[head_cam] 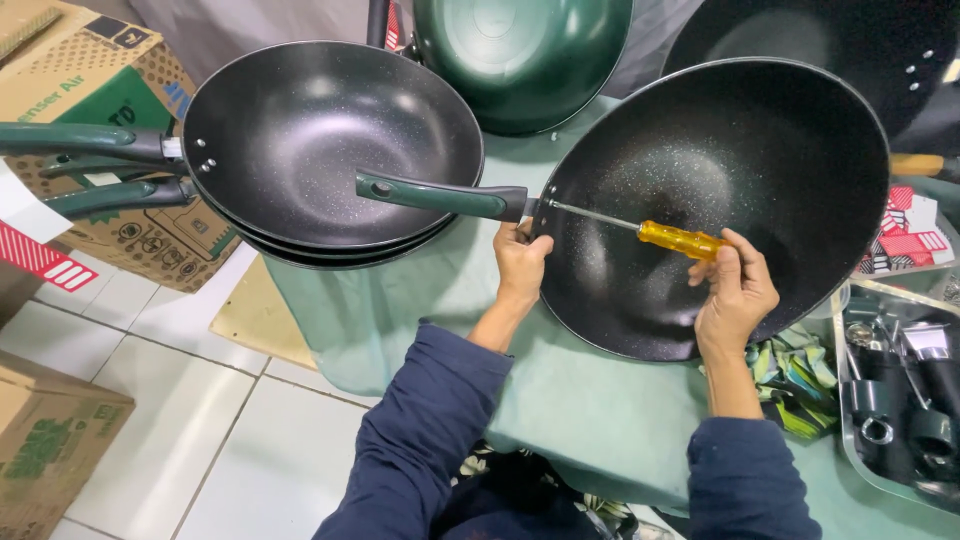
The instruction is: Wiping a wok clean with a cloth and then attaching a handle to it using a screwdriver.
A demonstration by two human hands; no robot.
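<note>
Dark blue sleeves nearest the lens; both hands at a black wok (pixel 715 200), driving a screw at its handle joint.

The wok rests tilted on the green-clothed desk (pixel 590 400), bowl turned toward the person so the rim joint is reachable from inside. Left hand (pixel 520 262) is clenched on the rim just below the green handle (pixel 440 196), bracing the joint against the tool's push. Right hand (pixel 735 290) grasps the yellow grip of a screwdriver (pixel 680 240); the shaft runs across the bowl with its tip at the joint. Left of it, a stack of woks (pixel 330 140) sits with handles pointing away, apparently nested to save room. A metal tray (pixel 900 400) of dark fittings lies beside the right hand, within reach. Cardboard boxes (pixel 100 90) stand beyond the stack.
</note>
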